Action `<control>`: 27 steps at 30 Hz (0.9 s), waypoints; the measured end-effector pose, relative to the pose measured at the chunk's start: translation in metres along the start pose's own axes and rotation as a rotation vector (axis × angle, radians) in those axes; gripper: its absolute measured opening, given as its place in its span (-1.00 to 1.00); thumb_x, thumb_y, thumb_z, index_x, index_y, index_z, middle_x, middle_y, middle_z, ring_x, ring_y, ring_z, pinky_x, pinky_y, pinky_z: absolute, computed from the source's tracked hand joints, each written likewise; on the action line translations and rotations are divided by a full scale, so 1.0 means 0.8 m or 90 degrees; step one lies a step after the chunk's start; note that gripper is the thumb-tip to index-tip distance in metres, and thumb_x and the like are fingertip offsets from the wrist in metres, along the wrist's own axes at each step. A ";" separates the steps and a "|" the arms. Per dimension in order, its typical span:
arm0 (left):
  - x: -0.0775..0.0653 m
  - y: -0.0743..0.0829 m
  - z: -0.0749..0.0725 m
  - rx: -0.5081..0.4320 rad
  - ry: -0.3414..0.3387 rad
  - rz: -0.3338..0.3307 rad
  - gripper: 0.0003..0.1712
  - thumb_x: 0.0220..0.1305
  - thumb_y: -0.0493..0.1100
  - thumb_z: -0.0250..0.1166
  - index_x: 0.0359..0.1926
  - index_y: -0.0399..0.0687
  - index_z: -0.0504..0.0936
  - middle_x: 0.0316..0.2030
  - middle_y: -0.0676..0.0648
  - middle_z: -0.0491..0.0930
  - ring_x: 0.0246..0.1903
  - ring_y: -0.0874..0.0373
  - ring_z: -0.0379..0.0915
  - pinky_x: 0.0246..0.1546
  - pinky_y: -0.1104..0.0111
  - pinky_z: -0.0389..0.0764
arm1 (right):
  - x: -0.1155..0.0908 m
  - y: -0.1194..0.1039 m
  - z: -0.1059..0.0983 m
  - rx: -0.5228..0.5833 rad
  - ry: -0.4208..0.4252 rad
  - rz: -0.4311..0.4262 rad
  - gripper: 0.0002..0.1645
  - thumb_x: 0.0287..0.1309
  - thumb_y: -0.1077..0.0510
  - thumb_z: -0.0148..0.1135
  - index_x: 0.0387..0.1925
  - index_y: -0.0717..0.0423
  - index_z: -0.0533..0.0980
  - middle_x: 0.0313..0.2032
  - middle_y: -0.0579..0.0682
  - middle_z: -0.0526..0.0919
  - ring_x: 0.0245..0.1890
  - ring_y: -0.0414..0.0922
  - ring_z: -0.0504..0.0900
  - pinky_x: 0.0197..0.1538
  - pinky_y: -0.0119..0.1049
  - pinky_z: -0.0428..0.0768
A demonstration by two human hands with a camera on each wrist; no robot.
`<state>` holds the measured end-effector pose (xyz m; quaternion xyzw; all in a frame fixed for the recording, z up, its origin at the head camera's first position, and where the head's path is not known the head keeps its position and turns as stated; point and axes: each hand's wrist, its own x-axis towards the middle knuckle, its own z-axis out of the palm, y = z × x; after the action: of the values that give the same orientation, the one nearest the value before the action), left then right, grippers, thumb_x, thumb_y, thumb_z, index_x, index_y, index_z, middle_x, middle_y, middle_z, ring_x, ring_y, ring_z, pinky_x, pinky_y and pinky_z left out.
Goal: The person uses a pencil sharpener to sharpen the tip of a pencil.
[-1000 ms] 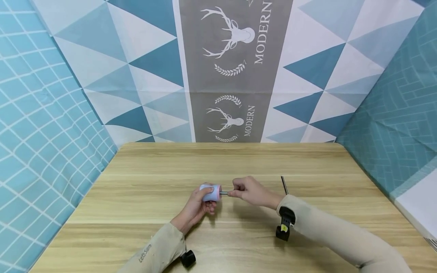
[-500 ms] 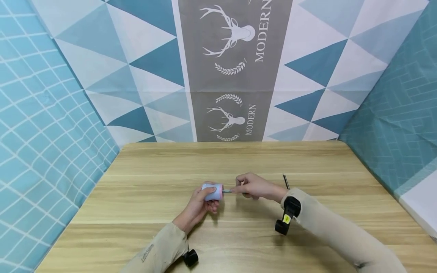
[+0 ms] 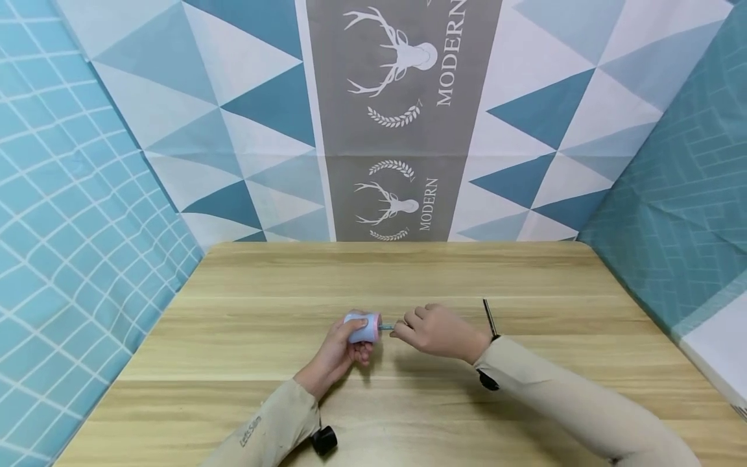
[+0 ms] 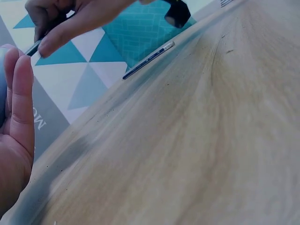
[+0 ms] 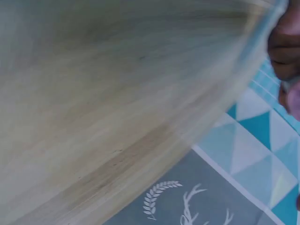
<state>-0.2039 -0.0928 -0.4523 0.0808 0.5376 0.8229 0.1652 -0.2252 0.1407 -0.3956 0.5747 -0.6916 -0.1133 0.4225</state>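
Your left hand (image 3: 343,349) grips the pale-blue cylinder (image 3: 362,329), probably to steady it, pink end towards your right hand (image 3: 439,332), which pinches a slim stick (image 3: 386,327) at that end, seemingly for alignment; another stick (image 3: 489,315) lies behind your right grip.

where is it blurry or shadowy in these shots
Head view: fairly crisp, soft shadow on the table below the right hand; left wrist view: the table looks streaky and smeared; right wrist view: table hazy, backdrop print clearer.

Beige sleeves (image 3: 583,395); dark lettering (image 3: 250,431) on the left; black wrist cameras (image 3: 323,440)
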 end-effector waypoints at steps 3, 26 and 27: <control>-0.001 -0.002 -0.002 -0.009 -0.008 0.000 -0.74 0.35 -0.14 0.07 -0.02 -0.18 0.40 -0.65 0.02 0.58 -0.76 0.33 0.46 -0.69 0.48 0.57 | 0.002 -0.002 0.009 -0.008 0.031 -0.011 -0.54 0.60 0.16 -0.39 -0.41 0.09 0.39 -0.66 -0.15 0.43 -0.74 -0.30 0.26 -0.68 -0.50 0.29; -0.003 -0.003 0.003 -0.002 0.015 0.010 -0.70 0.31 -0.18 0.10 0.02 -0.20 0.44 -0.65 -0.01 0.59 -0.76 0.31 0.47 -0.72 0.46 0.59 | 0.018 0.023 0.008 1.320 -0.457 0.851 -0.67 0.41 0.12 0.06 -0.50 0.08 0.26 -0.79 -0.20 0.02 -0.82 -0.31 -0.06 -0.75 -0.46 -0.08; -0.003 -0.002 0.002 0.003 0.018 0.007 -0.67 0.30 -0.17 0.10 0.04 -0.22 0.42 -0.65 -0.01 0.59 -0.76 0.31 0.47 -0.71 0.46 0.59 | 0.019 0.022 0.006 1.272 -0.440 0.829 -0.65 0.39 0.11 0.10 -0.51 0.09 0.27 -0.79 -0.18 0.03 -0.80 -0.29 -0.06 -0.73 -0.45 -0.07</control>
<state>-0.2009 -0.0915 -0.4532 0.0727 0.5411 0.8237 0.1532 -0.2406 0.1314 -0.3805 0.1348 -0.7062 0.5484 -0.4270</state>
